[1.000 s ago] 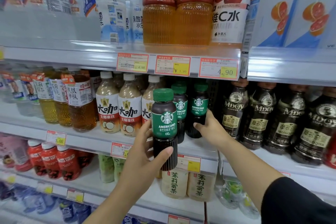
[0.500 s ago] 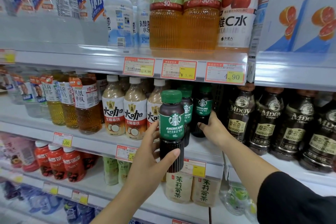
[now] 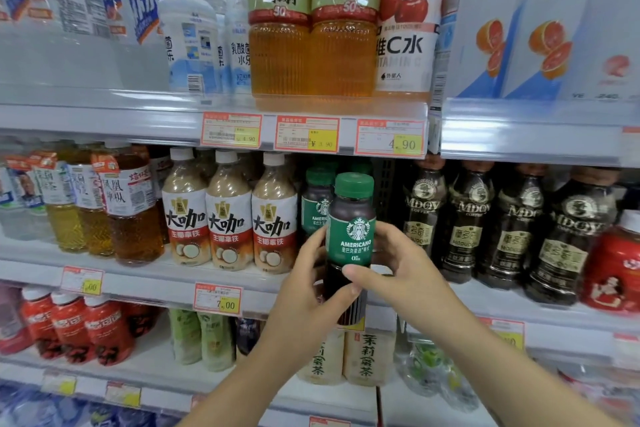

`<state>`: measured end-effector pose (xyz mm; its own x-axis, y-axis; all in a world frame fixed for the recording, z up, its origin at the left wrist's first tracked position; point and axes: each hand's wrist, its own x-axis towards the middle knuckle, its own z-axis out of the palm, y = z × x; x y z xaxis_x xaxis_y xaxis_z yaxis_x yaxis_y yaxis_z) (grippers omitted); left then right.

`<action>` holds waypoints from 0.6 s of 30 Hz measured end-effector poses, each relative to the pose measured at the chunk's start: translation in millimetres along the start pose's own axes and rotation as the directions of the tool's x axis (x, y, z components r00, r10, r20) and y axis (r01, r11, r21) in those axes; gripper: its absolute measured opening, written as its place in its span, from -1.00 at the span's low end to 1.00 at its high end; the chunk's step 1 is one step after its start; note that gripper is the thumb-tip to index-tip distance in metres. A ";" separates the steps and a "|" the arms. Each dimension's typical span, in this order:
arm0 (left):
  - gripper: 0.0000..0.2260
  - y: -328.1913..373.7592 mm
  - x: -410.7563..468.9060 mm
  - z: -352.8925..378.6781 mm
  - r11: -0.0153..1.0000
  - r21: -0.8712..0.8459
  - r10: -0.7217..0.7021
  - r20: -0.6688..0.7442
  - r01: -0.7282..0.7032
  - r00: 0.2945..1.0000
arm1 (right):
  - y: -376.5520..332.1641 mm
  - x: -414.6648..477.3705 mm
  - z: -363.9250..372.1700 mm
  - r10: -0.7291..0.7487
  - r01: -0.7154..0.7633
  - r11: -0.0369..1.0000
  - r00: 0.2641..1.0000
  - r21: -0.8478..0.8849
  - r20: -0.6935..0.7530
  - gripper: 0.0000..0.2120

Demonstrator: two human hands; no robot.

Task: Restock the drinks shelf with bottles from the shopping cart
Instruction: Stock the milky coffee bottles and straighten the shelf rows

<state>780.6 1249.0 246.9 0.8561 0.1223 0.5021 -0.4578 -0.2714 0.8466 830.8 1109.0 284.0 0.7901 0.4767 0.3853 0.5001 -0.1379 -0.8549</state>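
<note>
Green-capped Americano bottle (image 3: 351, 239) stands straight up, cap on top; left hand (image 3: 304, 293) and right hand (image 3: 401, 274) wrap around its dark, half-hidden bottom.

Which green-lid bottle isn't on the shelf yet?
The front Americano bottle, gripped by the left hand and right hand; the other green-lid bottle stands on the shelf behind it.
</note>
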 end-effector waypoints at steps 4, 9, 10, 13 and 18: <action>-0.40 4.6 9.9 4.4 0.999 0.042 0.012 0.059 -0.014 0.998 | 1.5 3.2 -6.8 -0.019 0.018 1.000 0.994 -0.008 -0.104 -0.50; -0.52 -11.8 22.2 -13.0 0.982 0.186 -0.004 -0.199 0.041 0.980 | 3.7 5.3 -4.2 -0.103 0.092 0.994 0.972 -0.062 -0.213 -0.46; -0.54 -18.5 24.8 -16.0 0.977 0.202 -0.016 -0.257 0.070 0.966 | 6.0 7.9 -2.9 -0.117 0.100 0.991 0.967 -0.086 -0.225 -0.46; -0.50 -30.7 32.2 -14.6 0.945 0.304 -0.022 -0.309 0.120 0.951 | 14.6 18.4 2.7 -0.118 0.087 0.988 0.957 -0.125 -0.265 -0.46; -0.43 -31.0 41.3 -5.7 0.887 0.455 0.072 -0.317 0.085 0.946 | 36.1 37.1 12.2 -0.058 0.009 0.990 0.937 -0.142 -0.345 -0.45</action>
<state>828.7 1267.9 242.5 0.7007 0.3985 0.5918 -0.2242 -0.6645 0.7129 873.8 1132.3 263.2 0.8334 0.1551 0.5304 0.5525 -0.2553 -0.7935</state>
